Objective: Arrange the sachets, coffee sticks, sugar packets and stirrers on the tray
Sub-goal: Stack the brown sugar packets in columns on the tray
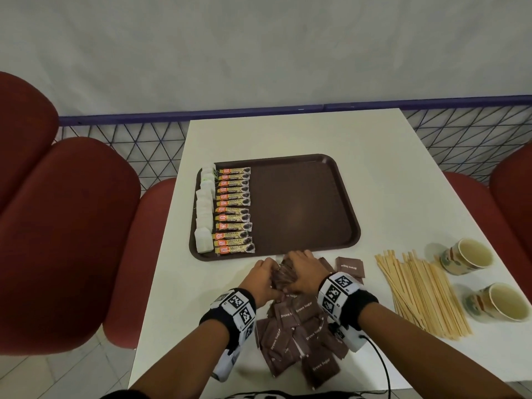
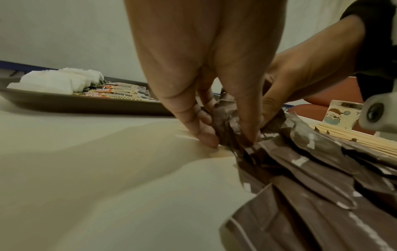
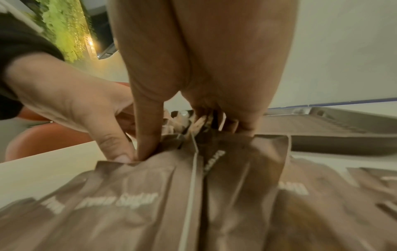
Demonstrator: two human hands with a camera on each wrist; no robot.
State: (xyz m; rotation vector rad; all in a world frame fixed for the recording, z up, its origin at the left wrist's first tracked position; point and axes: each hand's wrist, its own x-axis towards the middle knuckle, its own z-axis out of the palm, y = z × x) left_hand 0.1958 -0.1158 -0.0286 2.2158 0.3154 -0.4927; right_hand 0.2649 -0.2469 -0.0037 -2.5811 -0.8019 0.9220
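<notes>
**Sugar bunch squeezed at tray edge: slip risk, plus counts**

Risks first. Left hand (image 1: pixel 260 273) & right hand (image 1: pixel 302 269) are both curled round one bunch of brown sugar packets (image 1: pixel 283 276), pressed together from either side, on the counter (image 1: pixel 374 174) just in front of the tray (image 1: pixel 302 203) near rim. The bunch looks crumpled & uneven in the wrist views, so if the squeeze loosens on the lift, packets prob. fan out & drop. The tray's near rim is raised; dragging instead of lifting could catch the bunch on it. Set down too far left & it could knock the coffee sticks out of line. The loose pile under the wrists (image 1: pixel 299 341) could get swept by the wrist rigs or the cable. Paper may tear if pinched hard, spilling sugar.

Counts, left to right:
- White sachets (image 1: pixel 205 208): one column at the tray's left edge, overlapping; approx 7-8, can't tell exactly.
- Coffee sticks (image 1: pixel 233 210): 12, one neat column touching the sachets.
- Rest of tray: bare.
- Sugar packets: none on the tray yet. The held bunch is hidden by fingers, no count. Loose pile approx 12+, overlapped. 1 clearly apart to the right (image 1: pixel 349 266), maybe another under it.
- Stirrers (image 1: pixel 420 292): big fanned heap on the counter, dozens, not countable.
- Paper cups: 2, far one (image 1: pixel 467 256) & near one (image 1: pixel 499 302), both upright.
</notes>
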